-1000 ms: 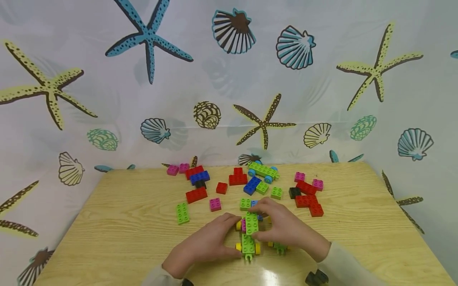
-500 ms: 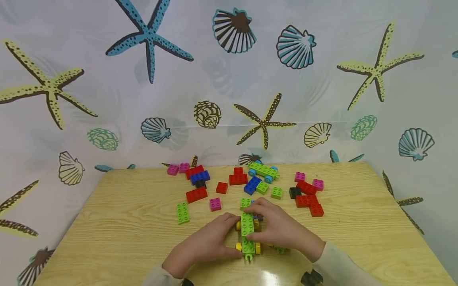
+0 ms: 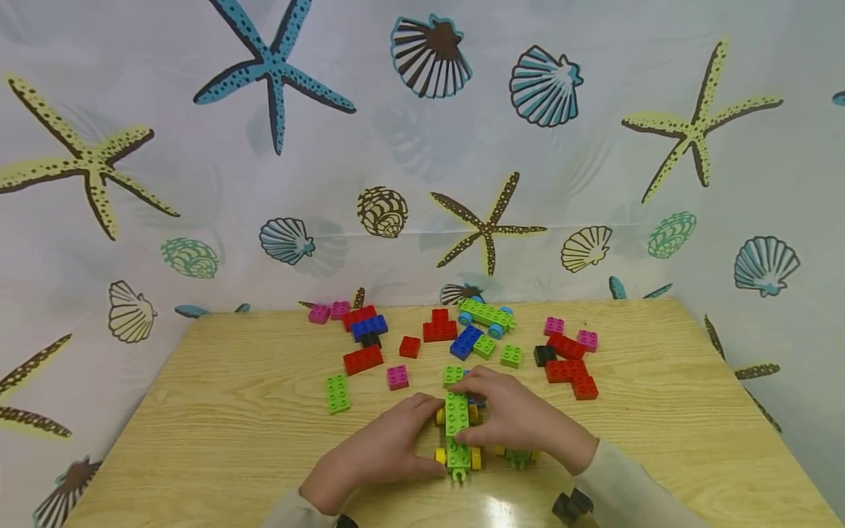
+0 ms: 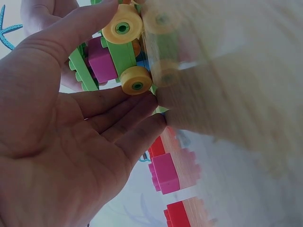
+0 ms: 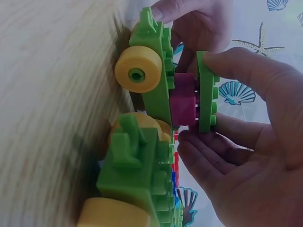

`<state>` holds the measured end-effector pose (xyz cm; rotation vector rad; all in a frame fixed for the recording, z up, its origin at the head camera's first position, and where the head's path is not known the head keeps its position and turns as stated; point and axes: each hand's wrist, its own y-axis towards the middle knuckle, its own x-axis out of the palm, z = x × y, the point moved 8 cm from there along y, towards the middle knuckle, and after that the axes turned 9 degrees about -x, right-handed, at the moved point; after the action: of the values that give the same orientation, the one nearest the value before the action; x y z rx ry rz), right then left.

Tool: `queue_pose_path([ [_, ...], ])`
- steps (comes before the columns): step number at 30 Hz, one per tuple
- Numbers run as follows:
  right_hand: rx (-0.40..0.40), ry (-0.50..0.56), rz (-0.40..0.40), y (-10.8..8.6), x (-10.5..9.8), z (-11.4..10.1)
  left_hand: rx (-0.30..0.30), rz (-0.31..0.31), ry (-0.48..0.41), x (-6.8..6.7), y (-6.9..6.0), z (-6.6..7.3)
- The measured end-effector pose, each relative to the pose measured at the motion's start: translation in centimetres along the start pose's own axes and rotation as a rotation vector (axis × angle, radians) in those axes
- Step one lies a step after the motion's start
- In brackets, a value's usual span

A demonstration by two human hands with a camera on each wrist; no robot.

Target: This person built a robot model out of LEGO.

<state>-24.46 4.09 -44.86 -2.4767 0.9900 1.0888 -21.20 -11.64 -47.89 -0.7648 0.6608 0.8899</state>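
Observation:
Near the front middle of the table stands a green toy car base (image 3: 458, 458) with yellow wheels. A magenta brick (image 5: 183, 100) sits on its studs. My left hand (image 3: 389, 444) holds the car's left side, thumb and fingers around its two wheels (image 4: 122, 24). My right hand (image 3: 511, 414) pinches a flat green brick (image 5: 205, 92) by its ends, thumb against fingers. In the right wrist view that brick lies over the magenta one, whose studs show in a narrow gap. A second green car base (image 3: 518, 458) with yellow wheels is partly hidden beneath the right hand.
Behind the hands lie a green car base with blue wheels (image 3: 487, 315), a blue brick (image 3: 466, 342) and several red, magenta and green bricks. A long green brick (image 3: 337, 394) is at left. Joined red bricks (image 3: 571, 372) lie at right. A patterned cloth (image 3: 422, 147) hangs behind.
My right hand has shifted slightly left with the flat green brick, bringing it over the magenta brick and in line with the car. The left hand has stayed in place.

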Motion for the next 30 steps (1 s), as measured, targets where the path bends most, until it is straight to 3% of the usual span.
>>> queue_pose_path([
  [10,0.045,-0.006,-0.02,-0.17,0.22,-0.45,-0.004,0.0,-0.009,0.11,-0.04,-0.15],
  [16,0.029,-0.03,0.01,0.08,-0.11,-0.51,-0.002,0.001,-0.012,-0.06,-0.05,-0.05],
  [30,0.019,-0.031,-0.01,0.35,-0.11,0.04,-0.028,-0.014,-0.014,0.01,0.11,-0.03],
])
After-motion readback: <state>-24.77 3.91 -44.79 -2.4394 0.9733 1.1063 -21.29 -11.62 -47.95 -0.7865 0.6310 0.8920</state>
